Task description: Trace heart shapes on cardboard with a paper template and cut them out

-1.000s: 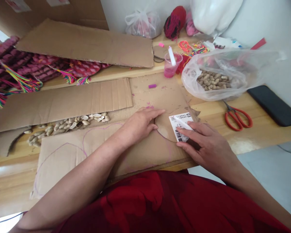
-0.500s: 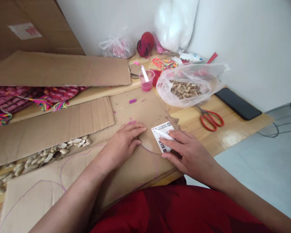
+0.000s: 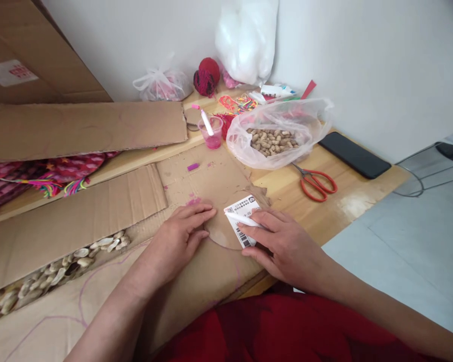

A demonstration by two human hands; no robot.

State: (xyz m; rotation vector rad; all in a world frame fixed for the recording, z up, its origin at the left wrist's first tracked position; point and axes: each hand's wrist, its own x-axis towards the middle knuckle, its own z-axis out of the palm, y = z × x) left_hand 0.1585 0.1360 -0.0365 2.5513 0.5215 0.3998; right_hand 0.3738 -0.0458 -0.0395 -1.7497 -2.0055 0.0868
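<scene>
A white marker (image 3: 242, 218) lies in the closed fingers of my right hand (image 3: 277, 239), its tip pointing left over a printed white label (image 3: 235, 230). That label sits on a rounded cardboard piece (image 3: 218, 235), whose curved lower edge shows between my hands. Fingers and thumb of my left hand (image 3: 183, 234) press together at the left edge of this piece. Beneath it is a larger cardboard sheet (image 3: 207, 274) with purple curved lines drawn on it. Whether the tip touches the label is hard to see.
Red-handled scissors (image 3: 317, 185), a black phone (image 3: 355, 153) and a plastic bag of peanuts (image 3: 245, 146) lie to the right. A plastic cup (image 3: 213, 140) holds another marker; a purple cap (image 3: 193, 167) is nearby. Peanut shells (image 3: 64, 266) and cardboard strips (image 3: 79, 211) are left.
The camera view has shifted, so most things appear further left. The marker in my right hand lies slightly lower across the label, and my left hand keeps its place at the cardboard's edge.
</scene>
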